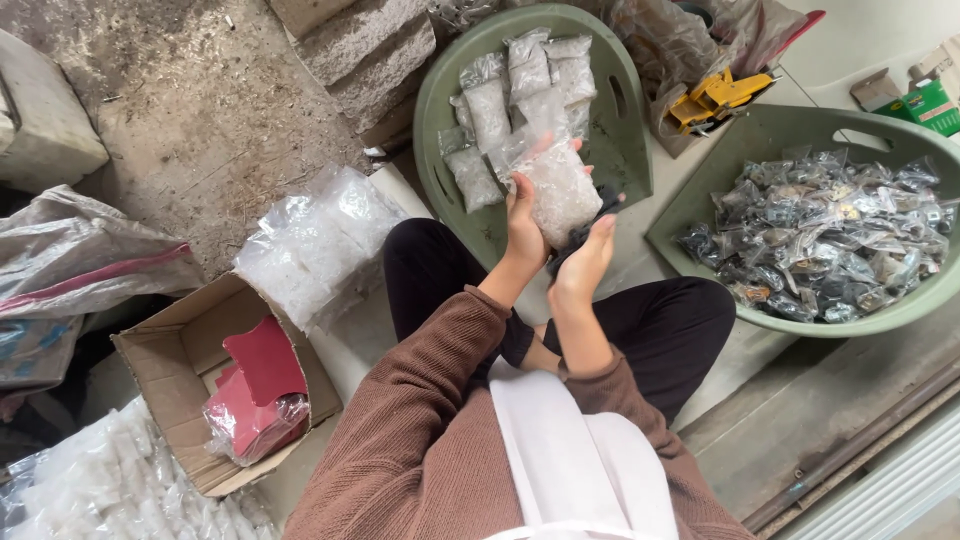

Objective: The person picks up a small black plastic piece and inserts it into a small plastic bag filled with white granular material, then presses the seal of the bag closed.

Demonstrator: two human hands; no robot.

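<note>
Concrete floor, left hand (pixel 524 222) clasping clear bag (pixel 556 188), right hand (pixel 585 262) grip unclear, dark item half-hidden

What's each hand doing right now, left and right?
Left hand: closed on a clear plastic bag of pale contents, held up over the lap.
Right hand: fingers curled around a small dark item, touching the bag's lower edge.

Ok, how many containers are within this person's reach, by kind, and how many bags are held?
Round green plastic tubs: 2
Open brown cardboard box: 1
Clear plastic bag of white pieces, held between left hand and right hand: 1
Total: 4
</note>
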